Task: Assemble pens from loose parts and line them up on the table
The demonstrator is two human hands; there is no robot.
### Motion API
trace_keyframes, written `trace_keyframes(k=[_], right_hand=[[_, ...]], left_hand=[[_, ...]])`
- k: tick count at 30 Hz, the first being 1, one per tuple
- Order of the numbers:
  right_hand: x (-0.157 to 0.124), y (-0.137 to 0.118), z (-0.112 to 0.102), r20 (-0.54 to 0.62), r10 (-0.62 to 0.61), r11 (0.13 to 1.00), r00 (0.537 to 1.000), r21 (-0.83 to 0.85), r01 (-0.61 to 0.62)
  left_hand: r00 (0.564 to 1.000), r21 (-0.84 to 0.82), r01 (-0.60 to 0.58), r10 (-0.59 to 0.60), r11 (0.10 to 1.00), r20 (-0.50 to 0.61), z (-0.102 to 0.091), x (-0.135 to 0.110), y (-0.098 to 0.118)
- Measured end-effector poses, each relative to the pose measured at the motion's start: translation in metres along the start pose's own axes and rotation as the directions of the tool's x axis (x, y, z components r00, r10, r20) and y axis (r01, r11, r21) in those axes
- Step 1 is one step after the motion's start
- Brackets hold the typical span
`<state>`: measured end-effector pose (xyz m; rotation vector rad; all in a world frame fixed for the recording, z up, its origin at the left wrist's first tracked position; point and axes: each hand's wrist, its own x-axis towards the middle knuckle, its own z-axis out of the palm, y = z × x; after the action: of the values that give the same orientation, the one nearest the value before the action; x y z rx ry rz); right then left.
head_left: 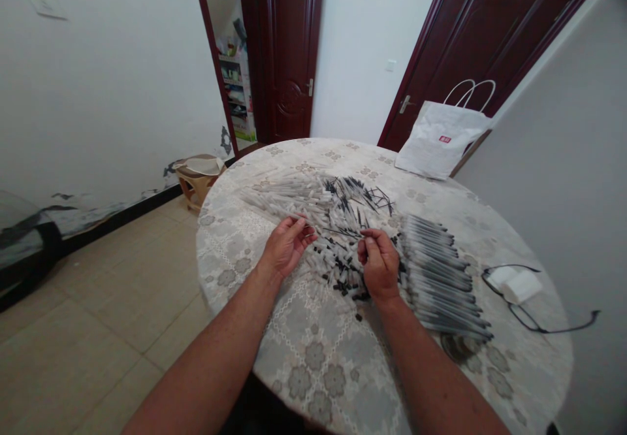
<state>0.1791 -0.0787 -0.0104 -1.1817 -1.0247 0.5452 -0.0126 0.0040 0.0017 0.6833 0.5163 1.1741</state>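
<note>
Black pieces [345, 286] lie loose on the bench [311, 330], where a careless brush could scatter them. Beyond, the right hand [381, 262] pinches a slim dark rod [343, 231] pointing toward the left hand [289, 247], whose grip I cannot tell. Slack fingers could lose it among farther pale tubes [284, 194].

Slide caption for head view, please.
Right hand pinches a thin dark rod above loose parts, left hand opposite, at a table.

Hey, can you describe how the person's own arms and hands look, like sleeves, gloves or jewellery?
Both the left hand and the right hand are bare, without gloves. No watch or bracelet shows at either wrist. The forearms are uncovered, with no sleeves in view. The fingers are too small to rule out rings.
</note>
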Motion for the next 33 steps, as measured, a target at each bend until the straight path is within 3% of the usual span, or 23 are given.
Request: trace_keyframes(k=[9, 14, 17, 20, 23, 26, 29, 33], right_hand=[[-0.001, 0.000, 0.000, 0.014, -0.005, 0.999, 1.000, -0.052, 0.006], [-0.006, -0.005, 0.003, 0.106, -0.030, 0.990, 0.994, -0.131, 0.044], [-0.009, -0.011, 0.006, 0.259, -0.005, 0.994, 0.966, -0.105, 0.034], [-0.010, -0.017, 0.008, 0.417, 0.064, 0.998, 0.907, -0.035, -0.054], [-0.011, -0.021, 0.009, 0.476, 0.109, 0.991, 0.872, 0.014, -0.131], [-0.011, -0.022, 0.009, 0.482, 0.119, 0.989, 0.868, 0.024, -0.149], [-0.008, -0.020, 0.008, 0.471, 0.126, 0.988, 0.873, 0.019, -0.153], [0.003, -0.016, -0.001, 0.204, 0.077, 0.984, 0.976, -0.172, -0.042]], left_hand=[[0.999, 0.045, 0.031, -0.032, 0.999, 0.016, 0.005, -0.004, -0.001], [0.986, 0.114, 0.151, -0.158, 0.982, 0.049, 0.009, -0.010, 0.000], [0.956, 0.146, 0.240, -0.260, 0.960, 0.138, 0.009, -0.014, 0.001], [0.898, 0.166, 0.330, -0.363, 0.929, 0.249, 0.007, -0.018, 0.003], [0.849, 0.183, 0.383, -0.423, 0.905, 0.315, 0.006, -0.020, 0.005], [0.830, 0.193, 0.403, -0.446, 0.895, 0.335, 0.005, -0.021, 0.006], [0.851, 0.134, 0.416, -0.437, 0.900, 0.293, 0.004, -0.020, 0.006], [0.938, -0.075, 0.330, -0.318, 0.941, 0.137, 0.003, -0.012, 0.009]])
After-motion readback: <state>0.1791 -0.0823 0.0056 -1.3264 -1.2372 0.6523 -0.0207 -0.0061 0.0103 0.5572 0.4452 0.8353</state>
